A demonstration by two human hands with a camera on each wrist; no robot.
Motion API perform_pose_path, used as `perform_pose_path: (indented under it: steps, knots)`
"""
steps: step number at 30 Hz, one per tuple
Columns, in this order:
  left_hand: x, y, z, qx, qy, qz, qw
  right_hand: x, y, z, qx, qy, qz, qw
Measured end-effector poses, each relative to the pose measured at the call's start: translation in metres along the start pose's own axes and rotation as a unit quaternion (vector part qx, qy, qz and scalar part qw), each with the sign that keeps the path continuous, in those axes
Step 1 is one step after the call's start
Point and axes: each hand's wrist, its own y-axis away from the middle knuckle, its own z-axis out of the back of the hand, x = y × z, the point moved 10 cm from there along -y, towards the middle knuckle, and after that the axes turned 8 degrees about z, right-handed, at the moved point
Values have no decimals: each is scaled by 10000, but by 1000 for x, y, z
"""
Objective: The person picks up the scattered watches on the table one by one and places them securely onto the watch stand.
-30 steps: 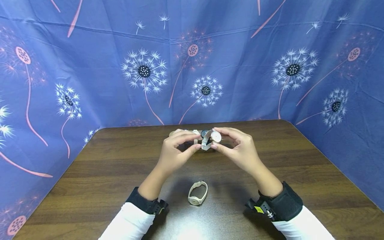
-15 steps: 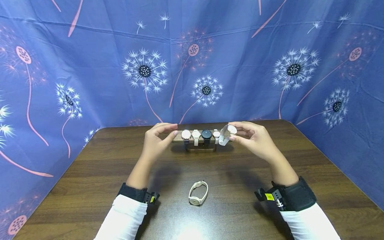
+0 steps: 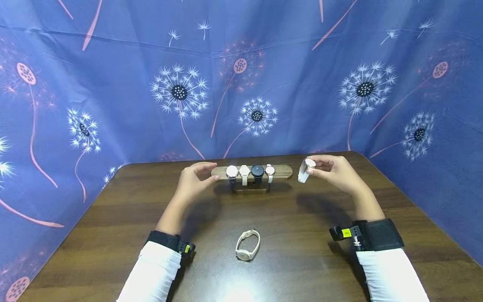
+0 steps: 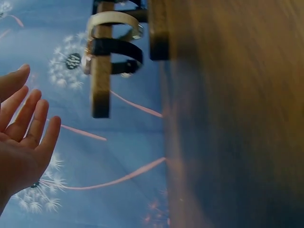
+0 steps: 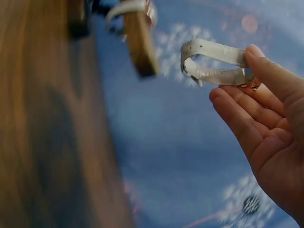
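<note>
Head view: your right hand (image 3: 333, 170) pinches a silver-strap watch (image 3: 305, 170) by the case, held in the air just off the right end of the wooden watch stand (image 3: 283, 172). Your left hand (image 3: 194, 180) is relaxed and holds nothing, fingertips near the stand's left end. A beige watch (image 3: 247, 245) lies on the table (image 3: 113, 235) between your forearms.

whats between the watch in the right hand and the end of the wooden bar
Nothing: in the head view, only bare air separates the silver-strap watch from the wooden bar's right end.
</note>
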Motion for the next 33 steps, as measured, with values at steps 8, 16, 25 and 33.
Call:
perform_pose_path:
  steps: [8,16,25,33]
  knots:
    - [27,-16,-15,615,-633,501,9948,-54,5,-15,201,36,-668,9976]
    - [44,-27,-27,949,-1063,638,9877,-72,0,-40,103,-683,-933,9932]
    - [52,-30,-35,991,-621,601,9913,-79,-3,-53,70,-916,-1173,9888]
    - [47,-35,-31,610,-971,320,9929,-70,-14,-58,98,-909,-818,9924]
